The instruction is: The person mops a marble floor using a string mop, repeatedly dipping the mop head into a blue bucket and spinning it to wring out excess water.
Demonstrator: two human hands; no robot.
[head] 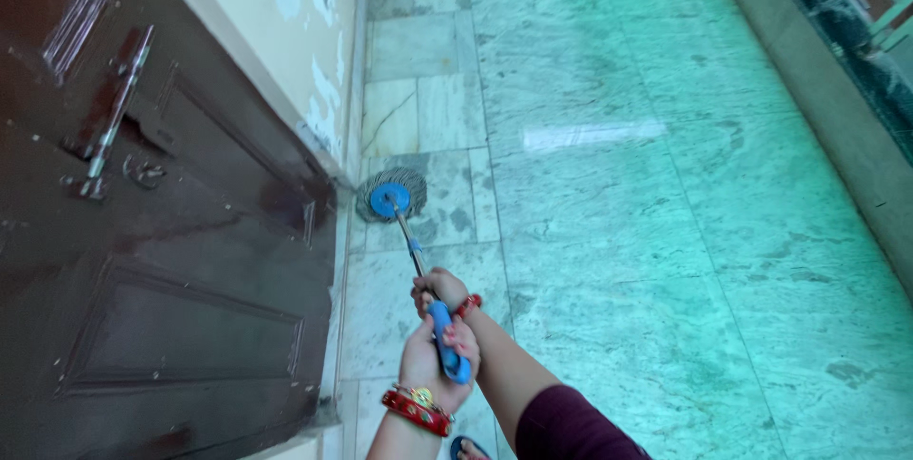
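Single head view looks steeply down over marble floor (618, 232); brown door (162, 260) close left.

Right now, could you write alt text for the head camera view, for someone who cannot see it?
Two hands, left hand nearer and right hand further along, grip the blue-handled spin mop, whose round grey head rests on the marble floor beside a dark wooden door.

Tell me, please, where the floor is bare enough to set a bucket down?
The marble floor lies bare right of the mop head, across to the ledge. It is crowded by the door, where both hands hold the mop handle.
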